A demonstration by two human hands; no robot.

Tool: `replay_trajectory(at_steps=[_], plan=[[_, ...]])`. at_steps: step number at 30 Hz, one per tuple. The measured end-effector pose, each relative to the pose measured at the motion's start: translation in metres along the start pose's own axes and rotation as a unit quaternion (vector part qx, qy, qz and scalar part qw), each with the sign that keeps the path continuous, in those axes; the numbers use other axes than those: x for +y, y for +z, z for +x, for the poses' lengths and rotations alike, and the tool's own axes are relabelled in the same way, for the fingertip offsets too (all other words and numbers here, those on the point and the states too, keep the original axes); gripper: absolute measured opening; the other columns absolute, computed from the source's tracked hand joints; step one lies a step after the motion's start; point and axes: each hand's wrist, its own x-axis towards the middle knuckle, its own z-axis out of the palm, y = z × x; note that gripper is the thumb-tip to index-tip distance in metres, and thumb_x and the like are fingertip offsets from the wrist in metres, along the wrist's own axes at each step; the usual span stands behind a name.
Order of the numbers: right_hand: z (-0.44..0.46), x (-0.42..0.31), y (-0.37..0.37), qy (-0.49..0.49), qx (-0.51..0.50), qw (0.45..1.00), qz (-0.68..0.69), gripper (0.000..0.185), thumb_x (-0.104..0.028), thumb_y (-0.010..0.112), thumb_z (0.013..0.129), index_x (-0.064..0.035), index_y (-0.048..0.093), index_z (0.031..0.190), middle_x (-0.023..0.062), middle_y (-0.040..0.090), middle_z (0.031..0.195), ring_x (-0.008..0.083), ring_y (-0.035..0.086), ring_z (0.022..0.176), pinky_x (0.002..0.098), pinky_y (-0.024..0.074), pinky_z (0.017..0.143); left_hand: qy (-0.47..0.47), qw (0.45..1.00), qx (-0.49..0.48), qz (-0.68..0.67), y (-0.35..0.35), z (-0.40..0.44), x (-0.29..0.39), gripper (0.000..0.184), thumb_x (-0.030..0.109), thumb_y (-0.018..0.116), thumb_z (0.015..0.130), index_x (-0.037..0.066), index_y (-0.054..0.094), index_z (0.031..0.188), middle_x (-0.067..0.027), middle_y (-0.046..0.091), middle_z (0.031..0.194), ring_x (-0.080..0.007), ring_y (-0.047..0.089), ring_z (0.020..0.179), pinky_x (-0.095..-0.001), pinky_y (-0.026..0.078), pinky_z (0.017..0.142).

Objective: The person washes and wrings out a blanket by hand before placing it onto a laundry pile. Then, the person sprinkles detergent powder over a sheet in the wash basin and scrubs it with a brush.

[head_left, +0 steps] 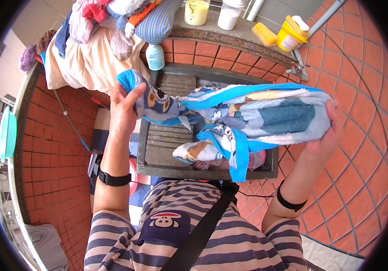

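Small red tiles are covering the wall on the left [51, 180], and a gray stone top [18, 189] is running along it. More red tiles [205, 50] are sitting under a curvy, speckled stone ledge [230, 38]. On the right, big orange tiles [354, 131] are spreading out, with gray lines crossing between them. A gray pipe [327, 17] is slanting up there. Bright light is shining over everything.

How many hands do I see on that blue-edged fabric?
2. The left hand pinches the left end of the blue-edged fabric; the right hand holds its right end, partly hidden by it. No other hand shows.
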Motion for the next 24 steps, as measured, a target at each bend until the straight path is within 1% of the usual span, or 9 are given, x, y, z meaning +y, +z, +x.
replay_trajectory(at_steps=[4,7,9,11,13,15,16,20,24], plan=[[0.011,0.008,0.023,0.009,-0.117,0.992,-0.050,0.017,-0.006,0.061,0.085,-0.0071,0.048,0.096,0.0055,0.060,0.084,0.0118,0.060,0.078,0.0233,0.0478,0.070,0.015,0.989,-0.142,0.026,0.054,-0.016,-0.009,0.040,0.015,0.069,0.084,0.002,0.047,0.115,-0.0021,0.056,0.098,-0.0085,0.052,0.087,-0.0250,0.044,0.078],[0.000,0.050,0.027,0.093,-0.151,0.984,-0.007,0.019,-0.004,0.059,0.087,-0.0041,0.047,0.101,0.0067,0.061,0.081,0.0102,0.060,0.071,0.0236,0.0469,0.062,-0.012,0.944,-0.298,0.142,0.079,-0.042,-0.047,0.086,0.035,0.081,0.070,-0.003,0.035,0.133,-0.0149,0.050,0.123,-0.0240,0.046,0.116,-0.0353,0.035,0.100],[-0.019,0.076,0.032,0.164,-0.180,0.970,-0.027,0.022,-0.004,0.058,0.087,-0.0026,0.047,0.107,0.0065,0.059,0.089,0.0081,0.056,0.078,0.0223,0.0454,0.067,-0.038,0.900,-0.356,0.249,0.096,-0.059,-0.070,0.099,0.049,0.081,0.064,-0.004,0.034,0.133,-0.0229,0.046,0.127,-0.0306,0.043,0.122,-0.0378,0.034,0.102],[-0.033,0.096,0.028,0.253,-0.296,0.920,-0.049,0.030,-0.006,0.057,0.088,-0.0023,0.046,0.116,0.0043,0.058,0.095,0.0093,0.055,0.089,0.0244,0.0430,0.079,-0.002,0.911,-0.299,0.285,0.108,-0.076,-0.099,0.081,0.042,0.076,0.072,-0.003,0.040,0.129,-0.0231,0.053,0.121,-0.0345,0.050,0.116,-0.0396,0.039,0.097],[-0.041,0.108,0.024,0.249,-0.376,0.891,-0.058,0.038,-0.006,0.057,0.088,-0.0021,0.044,0.123,0.0072,0.059,0.104,0.0118,0.054,0.097,0.0261,0.0418,0.084,-0.092,0.926,-0.220,0.294,0.099,-0.068,-0.132,0.058,0.032,0.065,0.080,-0.002,0.048,0.123,-0.0210,0.060,0.111,-0.0369,0.057,0.106,-0.0411,0.044,0.090],[-0.032,0.103,0.012,0.281,-0.383,0.878,-0.053,0.042,-0.006,0.057,0.088,-0.0022,0.043,0.126,0.0092,0.059,0.110,0.0142,0.054,0.102,0.0271,0.0415,0.087,-0.120,0.919,-0.198,0.321,0.088,-0.067,-0.139,0.041,0.020,0.055,0.084,-0.001,0.054,0.119,-0.0158,0.064,0.104,-0.0301,0.061,0.096,-0.0383,0.048,0.083],[-0.026,0.100,0.003,0.313,-0.392,0.864,-0.050,0.045,-0.006,0.057,0.088,-0.0023,0.042,0.130,0.0111,0.058,0.116,0.0166,0.054,0.108,0.0281,0.0411,0.089,-0.149,0.957,-0.129,0.213,0.085,-0.066,-0.147,0.037,0.018,0.055,0.085,-0.001,0.055,0.117,-0.0141,0.064,0.105,-0.0260,0.060,0.097,-0.0359,0.047,0.083],[-0.015,0.128,-0.056,0.259,-0.272,0.909,-0.180,0.054,-0.010,0.064,0.084,-0.0001,0.040,0.132,0.0204,0.053,0.125,0.0263,0.051,0.118,0.0352,0.0417,0.096,-0.210,0.975,0.037,0.057,0.080,-0.057,-0.143,0.028,0.014,0.054,0.090,0.001,0.058,0.114,-0.0088,0.063,0.105,-0.0169,0.057,0.094,-0.0302,0.046,0.082],[-0.056,0.167,-0.129,0.272,-0.222,0.830,-0.432,0.087,-0.027,0.081,0.069,-0.0010,0.033,0.137,0.0261,0.046,0.130,0.0367,0.047,0.121,0.0440,0.0416,0.097,-0.213,0.974,0.064,0.035,0.084,-0.041,-0.128,0.022,0.016,0.056,0.092,0.002,0.062,0.107,-0.0057,0.063,0.095,-0.0137,0.056,0.086,-0.0283,0.045,0.076]])
